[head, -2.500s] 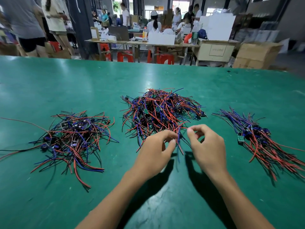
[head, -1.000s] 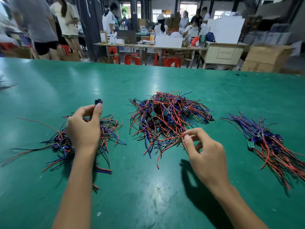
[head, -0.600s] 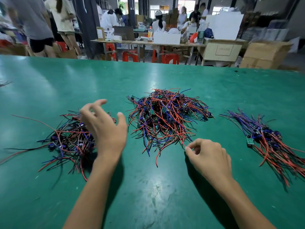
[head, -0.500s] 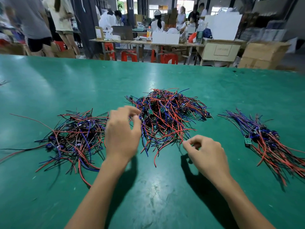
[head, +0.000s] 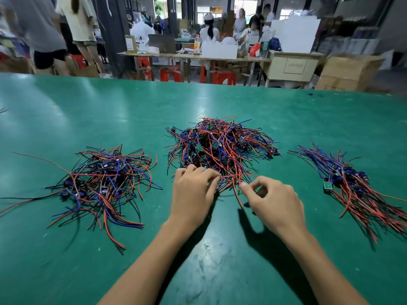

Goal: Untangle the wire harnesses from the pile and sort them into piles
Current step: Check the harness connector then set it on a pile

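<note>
Wire harnesses in three heaps on green table (head: 66, 106). Middle pile (head: 220, 146): biggest, tangled red, blue and black leads with small green boards among them, straight ahead at centre. Left pile (head: 103, 181): looser, flatter, long red and black strands trailing toward left edge and near side. Right pile (head: 356, 188): leads lying roughly parallel, blue ends pointing up-left, red ends fanning toward lower right, small green board at its near-left side.

Left hand (head: 193, 192) at near edge of middle pile, back up, fingers curled down into the wires there, tips buried among red leads; whether anything is truly gripped cannot be told. Right hand (head: 275, 201) just beside it, thumb and forefinger pinched together on thin red lead (head: 239, 195) running out of same pile's near edge and down onto table. Other fingers of that hand loosely curled. Both forearms reaching in from the near side, shadows beneath.

Beyond table: blurred workshop, people (head: 66, 29) standing and seated, wooden benches (head: 187, 56), red stools (head: 222, 77), cardboard boxes (head: 345, 73).
</note>
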Demonstrator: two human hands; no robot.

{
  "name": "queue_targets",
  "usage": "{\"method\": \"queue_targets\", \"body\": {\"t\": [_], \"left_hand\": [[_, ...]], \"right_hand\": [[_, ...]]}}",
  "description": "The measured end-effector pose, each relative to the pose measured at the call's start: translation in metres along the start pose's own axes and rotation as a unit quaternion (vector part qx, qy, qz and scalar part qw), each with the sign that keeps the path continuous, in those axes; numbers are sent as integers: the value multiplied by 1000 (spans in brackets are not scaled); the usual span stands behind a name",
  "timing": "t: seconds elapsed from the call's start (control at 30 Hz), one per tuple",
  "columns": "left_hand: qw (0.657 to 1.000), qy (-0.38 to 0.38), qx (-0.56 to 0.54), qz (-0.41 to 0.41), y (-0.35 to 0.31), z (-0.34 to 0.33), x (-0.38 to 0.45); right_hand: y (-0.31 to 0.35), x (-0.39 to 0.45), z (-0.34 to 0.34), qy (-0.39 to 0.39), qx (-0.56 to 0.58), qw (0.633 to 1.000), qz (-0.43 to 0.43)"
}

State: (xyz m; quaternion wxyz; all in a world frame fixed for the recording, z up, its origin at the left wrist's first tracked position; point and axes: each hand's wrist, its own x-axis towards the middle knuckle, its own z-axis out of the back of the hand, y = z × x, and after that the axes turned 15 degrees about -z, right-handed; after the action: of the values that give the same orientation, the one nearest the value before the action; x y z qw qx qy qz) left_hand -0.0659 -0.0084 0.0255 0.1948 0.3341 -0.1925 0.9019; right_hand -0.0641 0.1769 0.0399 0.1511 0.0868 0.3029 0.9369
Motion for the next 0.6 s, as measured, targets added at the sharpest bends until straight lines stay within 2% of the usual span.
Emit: {"method": "queue_targets", "body": {"t": [0.07, 0.13, 0.23, 0.3, 0.4, 0.5, 0.6], "left_hand": [[999, -39, -17, -5, -2, 6, 1], [998, -56, -29, -27, -4, 9, 2], [995, -57, -29, -73, -6, 9, 2], [992, -54, -36, -105, -9, 8, 2], [988, -47, -78, -122, -12, 8, 2], [986, -28, -137, -92, -13, 9, 2], [981, -36, -186, -52, -9, 9, 3]], "right_hand": [[0, 3, 3, 35, 34, 999, -3], [3, 3, 2, 113, 132, 985, -4], [12, 0, -2, 197, 344, 918, -21], [15, -4, -2, 196, 409, 891, -19], [15, -4, -1, 160, 445, 881, -24], [14, 2, 5, 145, 499, 851, -78], [14, 4, 11, 178, 524, 824, -122]]}}
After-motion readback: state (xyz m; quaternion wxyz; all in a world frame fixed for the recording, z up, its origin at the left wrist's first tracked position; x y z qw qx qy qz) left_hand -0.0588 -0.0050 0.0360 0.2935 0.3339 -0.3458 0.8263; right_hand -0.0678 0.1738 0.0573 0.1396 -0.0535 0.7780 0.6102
